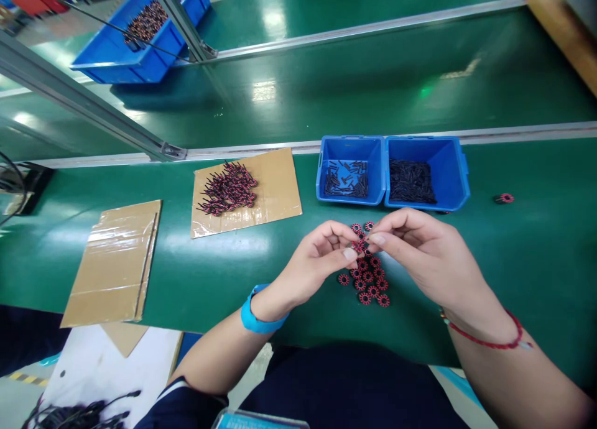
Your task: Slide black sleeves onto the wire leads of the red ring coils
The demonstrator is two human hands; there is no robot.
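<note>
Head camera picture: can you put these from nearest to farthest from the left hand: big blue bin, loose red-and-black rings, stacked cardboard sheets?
1. Loose red-and-black rings, just right of the left hand.
2. Stacked cardboard sheets, off to the left.
3. Big blue bin, far back, upper left.

Left hand (pixel 313 258), right hand (pixel 422 249), close together, both pinching

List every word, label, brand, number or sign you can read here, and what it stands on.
Readable text: none.
Blue card at the bottom edge: pale marks, too blurred and cut off to read.
Small blue bins, red-and-black rings: no readable marking.
</note>
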